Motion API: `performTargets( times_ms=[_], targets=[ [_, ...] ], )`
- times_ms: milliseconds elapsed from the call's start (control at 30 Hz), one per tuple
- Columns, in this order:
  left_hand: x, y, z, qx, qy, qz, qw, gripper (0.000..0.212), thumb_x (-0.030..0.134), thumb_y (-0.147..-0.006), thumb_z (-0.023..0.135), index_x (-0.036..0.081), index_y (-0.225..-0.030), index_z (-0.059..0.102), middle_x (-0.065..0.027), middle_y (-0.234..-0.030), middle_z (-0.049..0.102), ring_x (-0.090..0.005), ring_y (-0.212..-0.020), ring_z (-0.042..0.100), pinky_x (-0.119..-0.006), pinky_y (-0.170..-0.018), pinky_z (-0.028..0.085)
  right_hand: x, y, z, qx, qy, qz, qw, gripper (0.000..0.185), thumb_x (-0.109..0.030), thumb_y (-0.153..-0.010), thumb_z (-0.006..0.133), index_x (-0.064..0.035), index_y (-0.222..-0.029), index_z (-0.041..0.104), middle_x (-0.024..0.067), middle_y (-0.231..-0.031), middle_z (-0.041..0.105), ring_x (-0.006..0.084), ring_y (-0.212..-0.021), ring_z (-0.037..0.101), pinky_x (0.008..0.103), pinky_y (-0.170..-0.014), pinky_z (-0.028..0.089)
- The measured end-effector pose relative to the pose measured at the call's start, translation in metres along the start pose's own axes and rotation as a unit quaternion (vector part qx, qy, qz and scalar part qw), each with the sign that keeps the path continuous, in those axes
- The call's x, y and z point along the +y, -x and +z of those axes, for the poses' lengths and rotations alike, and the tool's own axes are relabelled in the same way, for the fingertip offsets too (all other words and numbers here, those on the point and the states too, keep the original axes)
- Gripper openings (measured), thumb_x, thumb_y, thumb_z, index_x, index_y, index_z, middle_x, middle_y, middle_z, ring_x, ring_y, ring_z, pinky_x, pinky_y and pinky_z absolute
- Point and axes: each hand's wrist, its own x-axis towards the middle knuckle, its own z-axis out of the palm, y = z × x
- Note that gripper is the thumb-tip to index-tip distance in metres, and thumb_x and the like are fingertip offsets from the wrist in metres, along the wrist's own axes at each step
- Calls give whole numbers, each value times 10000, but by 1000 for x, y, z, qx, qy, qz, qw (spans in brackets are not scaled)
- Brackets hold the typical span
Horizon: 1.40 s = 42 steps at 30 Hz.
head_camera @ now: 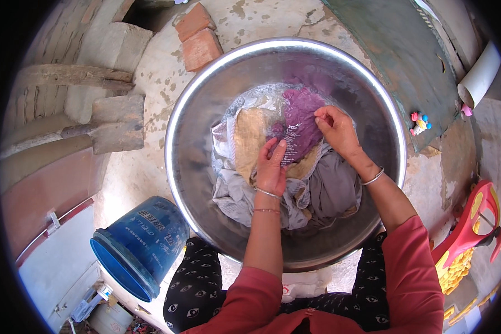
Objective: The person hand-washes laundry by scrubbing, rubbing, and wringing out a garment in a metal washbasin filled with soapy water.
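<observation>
A large stainless-steel basin (192, 167) stands before me with wet clothes in it. My left hand (271, 167) grips the lower left edge of a purple garment (302, 125) that bears white printing. Its upper right edge is pinched between the thumb and fingers of my right hand (338, 129). Beneath lie a tan cloth (249, 140) with a pale border, a grey garment (334, 183) and pale grey fabric (234, 194). Sudsy water (259, 94) shows along the far side of the pile.
Left of the basin a blue plastic bucket (150, 238) lies tipped over. A shovel (119, 125) and two bricks (200, 50) are beyond it. On the right are a small toy (420, 123), a white pipe (480, 79) and a red-and-yellow ride-on toy (467, 229).
</observation>
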Motion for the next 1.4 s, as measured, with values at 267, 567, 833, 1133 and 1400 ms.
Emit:
performTargets(
  times_ms=[267, 567, 833, 1133, 1400],
  targets=[
    [-8, -7, -18, -67, 7, -4, 998, 528, -90, -822, 596, 28, -1311, 434, -99, -1162, 575, -185, -987, 605, -331, -848, 533, 1, 19, 15, -257, -67, -20, 964, 158, 3, -783, 668, -11, -937, 635, 68, -866, 591, 151, -774, 586, 276, -707, 495],
    [-10, -4, -17, -97, 56, 7, 994, 521, -115, -843, 538, 32, -1329, 424, -119, -1196, 566, -205, -1036, 597, -352, -894, 521, -6, 17, 12, -267, 25, -148, 952, 127, -2, -746, 676, -24, -861, 626, 84, -802, 589, 208, -782, 585, 315, -676, 468],
    [-11, -2, -7, -143, 111, 11, 983, 499, -100, -858, 518, 37, -1330, 431, -123, -1256, 536, -232, -1100, 569, -382, -955, 483, -39, 9, -10, -286, 41, -28, 957, 84, -80, -787, 641, -25, -830, 595, 131, -786, 633, 293, -749, 627, 386, -682, 496],
    [-6, 10, 13, -148, 137, 23, 979, 492, -87, -857, 529, 37, -1324, 438, -97, -1302, 505, -213, -1139, 537, -376, -999, 443, -96, -62, -106, 189, 151, -178, 954, 238, 9, -785, 640, -24, -1015, 586, 65, -916, 635, 148, -844, 608, 275, -800, 481],
    [-10, 8, 12, -139, 157, 23, 978, 467, -64, -860, 541, 47, -1305, 456, -79, -1302, 508, -210, -1130, 540, -380, -1008, 427, -65, -51, -106, 155, 99, 25, 983, 165, -101, -818, 675, -20, -955, 633, 85, -802, 655, 161, -723, 611, 290, -720, 491]
  ],
)
